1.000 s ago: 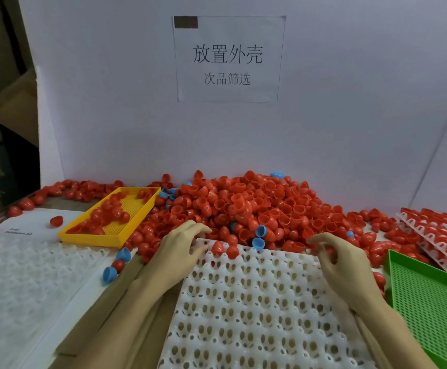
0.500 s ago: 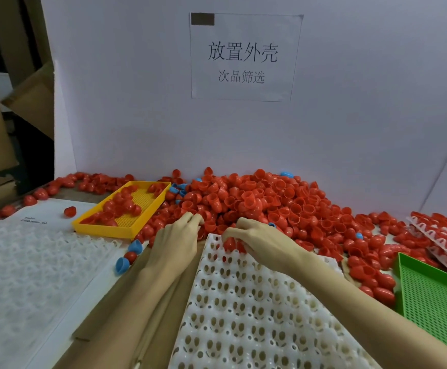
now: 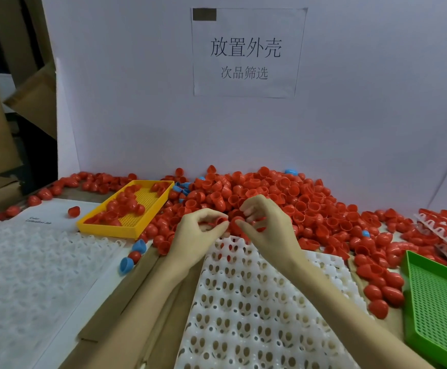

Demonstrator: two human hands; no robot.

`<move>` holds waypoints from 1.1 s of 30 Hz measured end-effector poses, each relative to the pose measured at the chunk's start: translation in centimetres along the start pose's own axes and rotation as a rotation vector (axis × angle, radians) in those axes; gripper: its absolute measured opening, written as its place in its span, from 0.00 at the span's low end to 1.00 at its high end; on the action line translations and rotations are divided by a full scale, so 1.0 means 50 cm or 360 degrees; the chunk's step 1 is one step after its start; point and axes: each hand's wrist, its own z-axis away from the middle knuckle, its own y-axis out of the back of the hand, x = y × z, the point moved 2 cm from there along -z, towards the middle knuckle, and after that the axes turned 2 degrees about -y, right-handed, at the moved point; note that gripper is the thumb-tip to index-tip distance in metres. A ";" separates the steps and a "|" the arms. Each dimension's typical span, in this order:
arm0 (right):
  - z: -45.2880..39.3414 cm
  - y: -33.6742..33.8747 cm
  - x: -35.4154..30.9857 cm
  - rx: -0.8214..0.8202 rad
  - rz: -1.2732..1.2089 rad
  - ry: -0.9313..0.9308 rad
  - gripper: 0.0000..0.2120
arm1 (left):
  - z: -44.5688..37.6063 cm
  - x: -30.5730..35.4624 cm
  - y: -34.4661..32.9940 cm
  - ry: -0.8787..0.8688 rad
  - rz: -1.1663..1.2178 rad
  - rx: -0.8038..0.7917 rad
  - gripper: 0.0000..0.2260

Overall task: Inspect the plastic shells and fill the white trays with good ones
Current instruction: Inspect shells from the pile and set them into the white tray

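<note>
Over at the left edge of the tabletop we have an empty white tray (image 3: 25,265) lying flat, with a sheet of paper (image 3: 49,217) tucked behind it and a lone red shell (image 3: 73,211) on that sheet. Next comes the yellow basket (image 3: 126,209), partly filled with red shells, and two blue shells (image 3: 132,255) loose just in front of it. Now to the middle: our left hand (image 3: 198,235) pinches a red shell (image 3: 220,221) between thumb and fingertips, and our right hand (image 3: 265,230) pinches another red shell (image 3: 237,222) right beside it, the two nearly touching above the far edge of the centre white tray (image 3: 257,302). That tray has a few red shells showing in its far row; its other pockets look empty. Behind the hands, the big pile of red shells (image 3: 283,193) spreads along the back wall. At the right edge sits a green basket (image 3: 438,296), and behind it a filled tray (image 3: 445,230) of red shells.
</note>
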 end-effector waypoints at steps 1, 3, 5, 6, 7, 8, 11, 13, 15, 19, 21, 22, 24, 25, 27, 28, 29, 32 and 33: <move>0.005 -0.005 -0.004 0.0034 -0.0003 -0.0002 0.10 | 0.001 -0.003 0.001 0.0049 0.0067 0.0038 0.05; 0.010 -0.012 -0.009 0.0038 0.0060 0.0031 0.09 | 0.003 -0.004 0.001 0.0112 0.0174 0.0064 0.04; 0.013 -0.018 -0.010 0.0004 0.0069 0.0008 0.06 | 0.004 -0.002 -0.001 0.0131 0.0185 0.0049 0.04; 0.014 -0.019 -0.010 0.0000 0.0041 -0.0033 0.07 | 0.005 0.000 -0.003 0.0133 0.0207 0.0009 0.04; 0.014 -0.020 -0.008 0.0005 0.0007 -0.0084 0.08 | 0.005 0.004 -0.005 0.0139 0.0267 -0.0054 0.05; 0.013 -0.021 -0.006 0.0005 -0.0026 -0.0141 0.08 | 0.006 0.007 -0.007 0.0154 0.0349 -0.0125 0.07; 0.006 -0.017 0.007 -0.0033 -0.0169 -0.0317 0.09 | 0.008 0.013 -0.010 0.0175 0.0479 -0.0220 0.10; 0.002 -0.015 0.016 -0.0035 -0.0247 -0.0405 0.11 | 0.007 0.015 -0.010 0.0132 0.0448 -0.0230 0.09; 0.001 -0.017 0.020 -0.0028 -0.0301 -0.0461 0.12 | 0.007 0.015 -0.009 0.0099 0.0383 -0.0239 0.09; 0.002 -0.032 0.017 -0.0046 -0.0232 -0.0499 0.07 | 0.007 0.005 -0.009 0.0126 0.0317 -0.0231 0.09; -0.002 -0.035 0.012 -0.0111 -0.0162 -0.0462 0.05 | 0.005 0.000 -0.002 0.0163 0.0273 -0.0191 0.08; -0.005 -0.034 0.010 -0.0145 -0.0115 -0.0437 0.04 | 0.002 -0.002 0.005 0.0182 0.0221 -0.0125 0.07; -0.017 -0.032 0.010 -0.0228 0.0109 -0.0356 0.03 | -0.007 -0.012 0.027 0.0195 -0.0011 0.0112 0.08; -0.026 -0.032 0.010 -0.0303 0.0262 -0.0290 0.04 | -0.010 -0.018 0.038 0.0196 -0.0159 0.0239 0.08; -0.045 -0.037 0.006 -0.0518 0.0538 -0.0159 0.06 | -0.013 -0.033 0.052 0.0242 -0.0347 0.0349 0.07; -0.054 -0.043 0.004 -0.0632 0.0646 -0.0118 0.06 | -0.012 -0.040 0.053 0.0294 -0.0364 0.0319 0.06; -0.062 -0.049 0.001 -0.0728 0.0736 -0.0094 0.05 | -0.011 -0.046 0.050 0.0350 -0.0360 0.0255 0.05; -0.076 -0.071 -0.007 -0.0865 0.0889 -0.0063 0.07 | -0.010 -0.059 0.041 0.0397 -0.0401 0.0087 0.02; -0.079 -0.077 -0.011 -0.0876 0.0897 -0.0062 0.07 | -0.012 -0.059 0.040 0.0380 -0.0421 0.0059 0.02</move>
